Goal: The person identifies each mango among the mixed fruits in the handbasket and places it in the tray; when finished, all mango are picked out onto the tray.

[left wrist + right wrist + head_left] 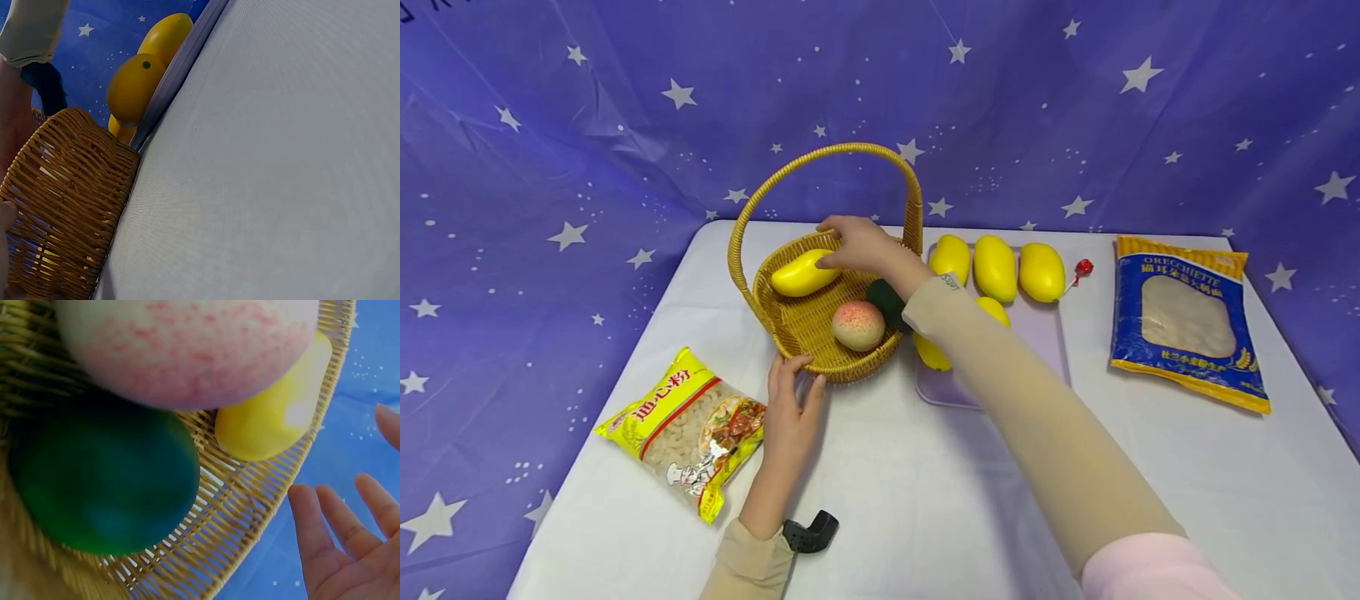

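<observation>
A wicker basket (850,371) with a tall arched handle holds a yellow mango (805,273), a pinkish peach (858,326) and a dark green rounded fruit (106,481). My right hand (863,246) reaches over the basket's back, its fingers spread near the mango and holding nothing. In the right wrist view, those fingers (306,515) lie extended beside the rim. At the basket's front, my left hand (792,417) touches the outside near the rim with extended fingers. Only a fingertip and little else of it show at the left wrist view's edge.
A lilac tray (1037,358) bears several mangoes (995,268), some partly behind my right arm. A red lollipop (1082,268) lies by its edge. A yellow pasta bag (692,429) lies left of the basket; a blue orecchiette bag (1187,321) lies far right.
</observation>
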`<control>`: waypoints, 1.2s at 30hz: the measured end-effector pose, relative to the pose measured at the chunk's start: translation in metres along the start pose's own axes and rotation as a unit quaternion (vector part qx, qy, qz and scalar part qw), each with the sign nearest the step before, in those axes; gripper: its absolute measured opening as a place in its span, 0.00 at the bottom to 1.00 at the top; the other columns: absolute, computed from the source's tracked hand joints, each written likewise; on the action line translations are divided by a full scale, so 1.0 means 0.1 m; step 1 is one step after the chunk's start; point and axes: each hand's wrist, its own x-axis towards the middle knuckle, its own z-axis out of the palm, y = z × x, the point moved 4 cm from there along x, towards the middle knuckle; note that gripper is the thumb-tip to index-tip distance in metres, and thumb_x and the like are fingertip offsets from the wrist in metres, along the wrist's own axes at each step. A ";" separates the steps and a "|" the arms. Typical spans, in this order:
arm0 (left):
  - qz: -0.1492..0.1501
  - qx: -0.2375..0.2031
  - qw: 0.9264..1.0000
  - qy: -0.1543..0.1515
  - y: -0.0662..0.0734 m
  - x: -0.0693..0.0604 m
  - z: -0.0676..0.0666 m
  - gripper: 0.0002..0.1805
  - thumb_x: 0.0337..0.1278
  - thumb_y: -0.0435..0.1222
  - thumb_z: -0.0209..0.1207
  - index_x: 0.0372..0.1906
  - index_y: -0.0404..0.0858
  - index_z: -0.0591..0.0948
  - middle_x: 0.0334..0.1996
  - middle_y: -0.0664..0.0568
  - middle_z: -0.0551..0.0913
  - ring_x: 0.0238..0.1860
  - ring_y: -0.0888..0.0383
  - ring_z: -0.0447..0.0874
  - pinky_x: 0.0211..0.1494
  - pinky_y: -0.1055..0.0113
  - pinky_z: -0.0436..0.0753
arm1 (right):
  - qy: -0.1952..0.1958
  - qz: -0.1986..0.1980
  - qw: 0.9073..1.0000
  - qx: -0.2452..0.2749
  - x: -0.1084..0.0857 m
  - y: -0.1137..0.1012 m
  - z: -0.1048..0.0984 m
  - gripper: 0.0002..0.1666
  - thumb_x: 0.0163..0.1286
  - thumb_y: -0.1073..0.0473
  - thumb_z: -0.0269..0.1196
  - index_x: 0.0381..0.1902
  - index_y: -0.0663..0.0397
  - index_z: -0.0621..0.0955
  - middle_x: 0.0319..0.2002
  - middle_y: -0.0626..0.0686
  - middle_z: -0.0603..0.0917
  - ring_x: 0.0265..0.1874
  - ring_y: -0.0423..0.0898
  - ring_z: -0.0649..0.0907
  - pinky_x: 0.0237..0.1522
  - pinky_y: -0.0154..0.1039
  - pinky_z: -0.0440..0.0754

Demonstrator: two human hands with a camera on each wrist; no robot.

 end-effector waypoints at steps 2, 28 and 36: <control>-0.003 0.000 1.000 -0.002 0.00 0.00 0.00 0.18 0.70 0.46 0.53 0.60 0.48 0.70 0.73 0.41 0.54 0.69 0.37 0.58 0.57 0.36 0.68 | -0.006 -0.003 1.000 -0.012 0.04 -0.02 0.03 0.38 0.64 0.49 0.67 0.70 0.47 0.68 0.64 0.53 0.72 0.62 0.48 0.71 0.61 0.43 0.70; 0.010 0.010 1.000 0.003 0.02 0.00 0.02 0.19 0.69 0.45 0.55 0.60 0.48 0.69 0.72 0.39 0.54 0.67 0.34 0.61 0.53 0.35 0.71 | 0.005 -0.026 0.992 -0.122 0.34 0.16 0.41 0.41 0.59 0.54 0.71 0.68 0.46 0.69 0.65 0.53 0.69 0.61 0.50 0.71 0.62 0.44 0.67; -0.004 0.014 1.000 0.000 0.01 -0.01 0.01 0.18 0.70 0.47 0.53 0.60 0.50 0.69 0.73 0.41 0.53 0.68 0.36 0.58 0.54 0.34 0.70 | 0.024 -0.037 0.990 -0.134 0.37 0.17 0.45 0.38 0.59 0.54 0.71 0.67 0.45 0.71 0.63 0.53 0.71 0.58 0.50 0.74 0.59 0.45 0.70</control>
